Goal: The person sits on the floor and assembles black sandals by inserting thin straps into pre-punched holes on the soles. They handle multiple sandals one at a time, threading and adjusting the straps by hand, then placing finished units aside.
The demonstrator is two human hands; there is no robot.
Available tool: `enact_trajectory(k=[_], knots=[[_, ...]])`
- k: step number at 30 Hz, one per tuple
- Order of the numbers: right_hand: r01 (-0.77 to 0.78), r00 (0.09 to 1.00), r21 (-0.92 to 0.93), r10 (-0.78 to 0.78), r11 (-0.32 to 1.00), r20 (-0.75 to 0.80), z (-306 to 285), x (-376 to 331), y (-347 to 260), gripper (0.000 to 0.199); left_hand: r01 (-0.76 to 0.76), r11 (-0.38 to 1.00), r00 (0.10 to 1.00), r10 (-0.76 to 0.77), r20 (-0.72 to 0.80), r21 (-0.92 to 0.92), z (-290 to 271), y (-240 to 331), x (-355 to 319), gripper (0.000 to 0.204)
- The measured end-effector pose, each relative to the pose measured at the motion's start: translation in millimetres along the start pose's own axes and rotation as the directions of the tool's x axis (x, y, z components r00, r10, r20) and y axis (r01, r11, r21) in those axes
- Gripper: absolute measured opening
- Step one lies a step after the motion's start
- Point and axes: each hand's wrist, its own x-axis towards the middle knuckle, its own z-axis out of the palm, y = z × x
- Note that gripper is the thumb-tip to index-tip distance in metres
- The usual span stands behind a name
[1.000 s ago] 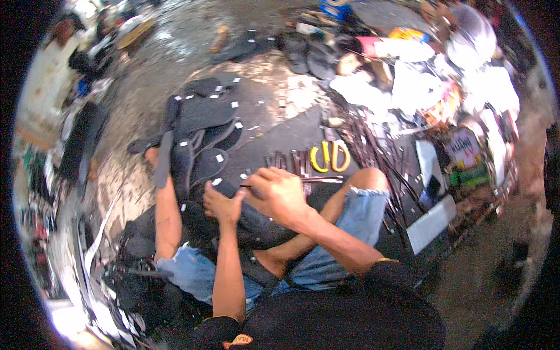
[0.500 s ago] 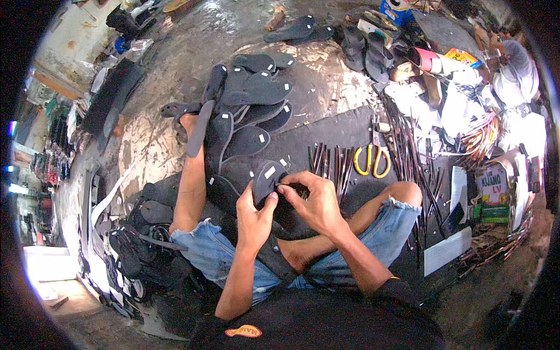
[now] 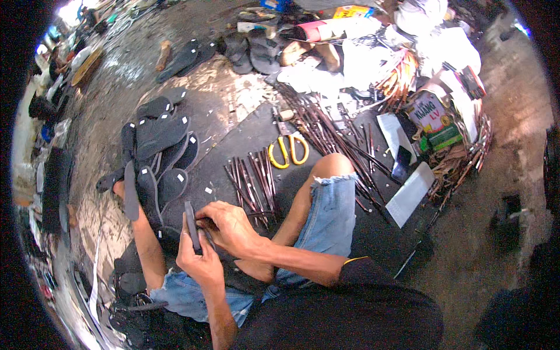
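Observation:
My left hand point(image 3: 201, 265) grips a black sandal sole point(image 3: 191, 224) turned up on its edge, thumb on the near side. Against the face of that sole, my right hand point(image 3: 230, 227) has its fingers bent into a pinch; what they hold is hidden behind the knuckles. Dark sandal soles point(image 3: 163, 140) with small white labels lie overlapped beyond my left leg. Short dark brown strips point(image 3: 254, 184) are laid in rows past my right hand. Beyond them rest scissors point(image 3: 279, 153) with yellow handles.
Long dark strips point(image 3: 344, 140) spread across the black mat at right, near white sheets point(image 3: 410, 195) and a green-and-white package point(image 3: 434, 122). Dark sandals point(image 3: 262, 53) and pale plastic bags point(image 3: 367, 64) stand along the far side. More black pieces point(image 3: 128, 280) heap by my left thigh.
My view has swung right, so the scene sits further left. The sole has turned from showing its labelled face to standing edge-on, with both hands still at it.

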Motion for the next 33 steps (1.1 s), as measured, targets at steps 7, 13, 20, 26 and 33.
enact_trajectory(k=[7,13,20,26,33], knots=[[0.142,0.988,-0.154,-0.130,0.978,0.085,-3.5,-3.1,7.7,0.018,0.010,0.999,1.000,-0.010,-0.003,-0.033,0.4,-4.8,1.0,0.028],[0.109,0.991,-0.297,-0.081,0.949,0.105,-17.6,4.3,8.9,0.021,-0.102,0.994,0.993,0.103,0.048,-0.037,4.6,-3.4,1.3,0.028],[0.110,0.989,-0.239,-0.082,0.965,0.123,-18.1,2.4,16.5,0.021,-0.018,1.000,0.996,0.016,0.090,0.024,12.1,-1.6,7.2,0.039],[-0.009,0.999,-0.076,0.012,0.997,0.045,-26.5,9.2,22.4,0.017,-0.055,0.998,0.998,0.054,0.028,0.040,14.2,7.3,24.7,0.040],[0.113,0.993,0.049,-0.114,0.992,0.029,-39.3,5.0,37.0,0.014,-0.086,0.995,0.995,0.083,0.063,0.040,20.4,14.6,23.5,0.040]])
